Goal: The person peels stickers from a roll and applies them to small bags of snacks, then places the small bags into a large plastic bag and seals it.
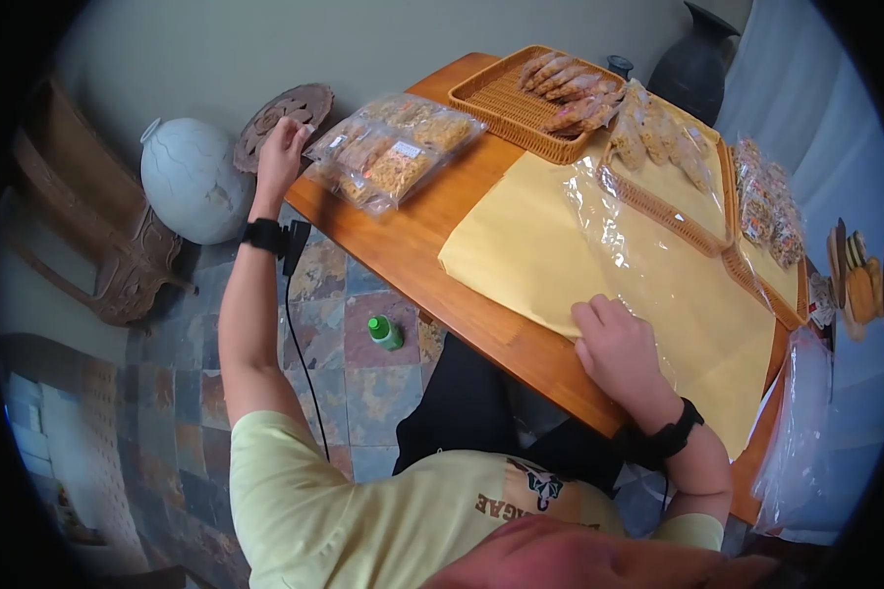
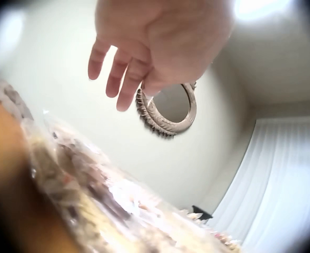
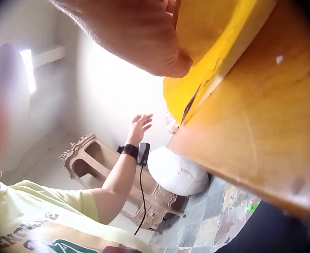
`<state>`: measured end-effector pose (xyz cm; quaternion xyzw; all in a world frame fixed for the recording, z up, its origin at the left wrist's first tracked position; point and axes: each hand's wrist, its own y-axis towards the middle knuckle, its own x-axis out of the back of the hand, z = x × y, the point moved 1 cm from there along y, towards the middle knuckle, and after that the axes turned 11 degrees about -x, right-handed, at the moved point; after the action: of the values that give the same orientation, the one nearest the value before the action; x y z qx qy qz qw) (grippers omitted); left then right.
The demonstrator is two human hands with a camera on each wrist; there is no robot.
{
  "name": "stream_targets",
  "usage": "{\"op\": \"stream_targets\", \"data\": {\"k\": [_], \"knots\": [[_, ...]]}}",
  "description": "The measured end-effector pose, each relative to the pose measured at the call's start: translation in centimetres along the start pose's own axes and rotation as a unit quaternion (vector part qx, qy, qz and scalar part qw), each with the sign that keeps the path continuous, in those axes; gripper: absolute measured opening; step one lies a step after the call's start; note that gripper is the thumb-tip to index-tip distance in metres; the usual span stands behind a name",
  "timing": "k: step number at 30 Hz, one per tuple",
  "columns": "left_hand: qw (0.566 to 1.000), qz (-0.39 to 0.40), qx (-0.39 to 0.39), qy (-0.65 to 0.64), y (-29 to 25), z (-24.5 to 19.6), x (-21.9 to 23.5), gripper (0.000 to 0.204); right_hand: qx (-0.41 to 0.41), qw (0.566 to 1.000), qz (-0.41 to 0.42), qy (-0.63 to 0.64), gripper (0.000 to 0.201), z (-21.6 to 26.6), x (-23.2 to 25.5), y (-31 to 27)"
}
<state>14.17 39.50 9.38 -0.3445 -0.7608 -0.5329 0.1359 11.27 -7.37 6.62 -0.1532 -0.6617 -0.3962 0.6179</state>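
My left hand is raised beside the table's far left corner, near the clear packs of noodle-like food. Its thumb and forefinger pinch a small whitish scrap, while the other fingers extend loosely in the left wrist view. Against the table's near edge, my right hand rests on a broad sheet of yellow paper. The thumb lies close to the paper's edge in the right wrist view, and the other fingertips are mostly hidden. Crinkled clear plastic lies across the paper beyond this hand.
Wicker trays with bagged snacks line the table's far side. A clear plastic sheet hangs at the right. A green bottle stands on the tiled floor. A white round vase and carved wooden furniture stand to the left.
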Motion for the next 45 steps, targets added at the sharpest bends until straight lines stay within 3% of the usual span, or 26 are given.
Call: {"op": "stream_targets", "data": {"k": [1, 3, 4, 8, 11, 13, 15, 17, 20, 25, 29, 34, 36, 42, 45], "knots": [[1.0, 0.0, 0.0, 0.0, -0.6, -0.1, 0.1, 0.012, 0.001, 1.0, -0.02, 0.018, 0.019, -0.1, 0.2, 0.1], [0.982, -0.022, 0.024, -0.186, -2.1, -0.6, 0.1, 0.009, 0.003, 0.998, -0.041, 0.037, 0.017, -0.3, 0.7, 0.2], [0.978, -0.031, 0.033, -0.202, -2.8, -2.7, 0.0, 0.006, -0.007, 0.997, -0.053, 0.055, 0.015, -0.3, 1.1, 0.3], [0.983, -0.02, 0.032, -0.18, -5.3, -4.7, -1.2, 0.007, -0.039, 0.984, -0.105, 0.137, 0.007, -0.8, 2.0, 0.6], [0.987, 0.011, 0.024, -0.156, -6.6, -9.0, -2.3, 0.007, -0.075, 0.975, -0.13, 0.165, 0.005, -1.6, 2.8, 0.9], [0.989, 0.045, -0.023, -0.142, -7.4, -13.5, -2.9, 0.004, -0.099, 0.97, -0.138, 0.175, 0.006, -1.9, 3.7, 1.2], [0.97, 0.074, -0.219, -0.076, -8.2, -17.4, -4.0, 0.006, -0.114, 0.964, -0.155, 0.185, 0.007, -2.5, 4.3, 1.3], [0.938, 0.101, -0.33, -0.042, -8.7, -20.5, -5.4, 0.011, -0.122, 0.954, -0.18, 0.204, 0.006, -3.1, 4.6, 1.4], [0.895, 0.143, -0.421, -0.02, -9.1, -23.3, -8.0, 0.011, -0.139, 0.951, -0.177, 0.212, 0.005, -3.7, 5.1, 1.5], [0.862, 0.257, -0.437, -0.013, -8.9, -24.4, -11.6, 0.01, -0.134, 0.954, -0.173, 0.203, 0.005, -3.8, 5.2, 1.1], [0.864, 0.264, -0.429, -0.015, -7.9, -24.7, -12.5, 0.011, -0.123, 0.956, -0.17, 0.206, 0.005, -3.8, 5.1, 1.1], [0.84, 0.248, -0.482, -0.006, -7.5, -23.8, -14.5, 0.016, -0.119, 0.959, -0.162, 0.201, 0.004, -3.7, 5.2, 1.0], [0.828, 0.32, -0.454, 0.08, -8.2, -23.7, -15.0, 0.019, -0.116, 0.959, -0.163, 0.2, 0.004, -3.7, 5.2, 0.9], [0.81, 0.299, -0.495, 0.094, -9.2, -24.0, -13.1, 0.021, -0.114, 0.962, -0.157, 0.193, 0.005, -3.8, 5.3, 0.8], [0.826, 0.304, -0.468, 0.085, -9.4, -23.6, -12.2, 0.021, -0.109, 0.962, -0.159, 0.193, 0.005, -3.9, 5.3, 0.7]]}}
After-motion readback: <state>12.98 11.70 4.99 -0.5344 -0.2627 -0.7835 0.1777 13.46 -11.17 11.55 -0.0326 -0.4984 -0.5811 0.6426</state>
